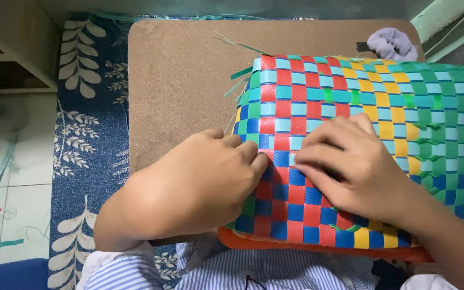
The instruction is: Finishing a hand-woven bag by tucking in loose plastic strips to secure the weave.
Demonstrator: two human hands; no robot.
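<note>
On the brown board (178, 80), both hands' grips press together on the woven mat (371, 102), purple scrunchie (392, 44) beyond.

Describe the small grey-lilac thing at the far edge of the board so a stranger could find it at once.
Start at the brown cork-textured board lying on the blue leaf-patterned mat. Follow its far edge to the right corner, just beyond the multicoloured woven plastic-strap panel. There sits a crumpled lilac-grey fabric scrunchie, the only soft, ruffled, unwoven item there.

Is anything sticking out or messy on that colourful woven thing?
Yes. At the upper left corner of the woven piece, loose teal strip ends poke out unevenly onto the brown board, not tucked in. Both hands press on the weave.
</note>
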